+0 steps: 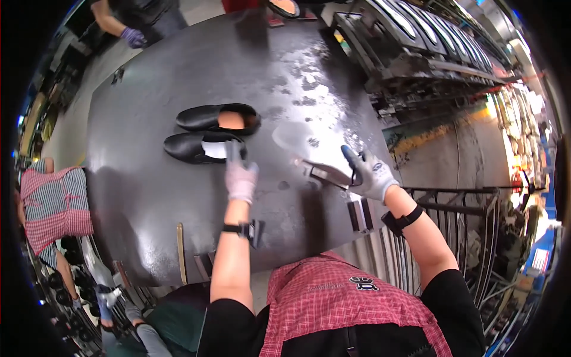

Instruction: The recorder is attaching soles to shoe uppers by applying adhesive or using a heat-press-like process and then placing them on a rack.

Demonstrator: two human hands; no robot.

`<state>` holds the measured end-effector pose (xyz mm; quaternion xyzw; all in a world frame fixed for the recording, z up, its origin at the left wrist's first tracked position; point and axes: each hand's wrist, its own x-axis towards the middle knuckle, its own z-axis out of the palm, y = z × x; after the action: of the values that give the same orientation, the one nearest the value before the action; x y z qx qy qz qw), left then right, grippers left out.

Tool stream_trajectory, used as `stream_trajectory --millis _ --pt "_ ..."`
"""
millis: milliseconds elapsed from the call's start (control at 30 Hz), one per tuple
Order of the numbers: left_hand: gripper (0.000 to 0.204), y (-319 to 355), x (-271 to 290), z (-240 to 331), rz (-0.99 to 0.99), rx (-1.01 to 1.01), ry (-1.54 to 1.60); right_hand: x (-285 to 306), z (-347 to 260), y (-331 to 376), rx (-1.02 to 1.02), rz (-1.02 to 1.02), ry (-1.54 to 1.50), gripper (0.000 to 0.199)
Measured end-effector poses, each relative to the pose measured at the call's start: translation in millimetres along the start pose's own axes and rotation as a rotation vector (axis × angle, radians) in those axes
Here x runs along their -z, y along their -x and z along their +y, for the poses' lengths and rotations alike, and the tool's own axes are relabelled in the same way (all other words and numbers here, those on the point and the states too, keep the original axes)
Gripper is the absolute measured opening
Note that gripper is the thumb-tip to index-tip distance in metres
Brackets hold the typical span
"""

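Observation:
Two black slip-on shoes lie side by side on the dark tabletop, toes to the left. The far shoe point(199, 118) shows a tan inside; in the near shoe point(187, 147) there is something white. My left hand point(241, 175), in a pale glove, reaches over the heel of the near shoe. Its fingers are blurred, so whether they grip the heel is unclear. My right hand point(373, 174), in a grey glove with dark blue fingertips, holds one end of a dark, narrow, flat piece point(328, 175). Motion smears that piece, and its kind cannot be made out.
The metal-looking table point(137, 196) has wet, shiny patches at right. A brass-coloured strip point(181, 253) lies along the near edge. A rack point(416, 41) stands beyond the right corner. Co-workers stand at the far left, one with a purple-gloved hand point(134, 38), and at the left side.

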<state>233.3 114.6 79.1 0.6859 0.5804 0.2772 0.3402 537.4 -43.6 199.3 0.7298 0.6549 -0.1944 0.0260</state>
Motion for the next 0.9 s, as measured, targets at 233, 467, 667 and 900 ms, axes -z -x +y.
stream_trajectory --millis 233,467,667,900 --pt "0.044 31.7 1.4 -16.9 0.012 0.000 -0.549 -24.8 26.9 79.3 -0.524 0.099 -0.275 0.124" --pt "0.031 198.7 17.7 -18.6 0.086 -0.039 -0.522 -71.1 28.9 155.9 -0.505 0.141 -0.382 0.122" --pt "0.064 234.6 7.5 -13.2 0.112 1.013 0.410 -187.6 34.6 225.5 -0.516 0.592 -0.631 0.105" --pt "0.049 228.9 2.9 -65.2 -0.048 1.166 1.069 -291.3 63.1 217.6 -0.522 0.094 -0.921 0.054"
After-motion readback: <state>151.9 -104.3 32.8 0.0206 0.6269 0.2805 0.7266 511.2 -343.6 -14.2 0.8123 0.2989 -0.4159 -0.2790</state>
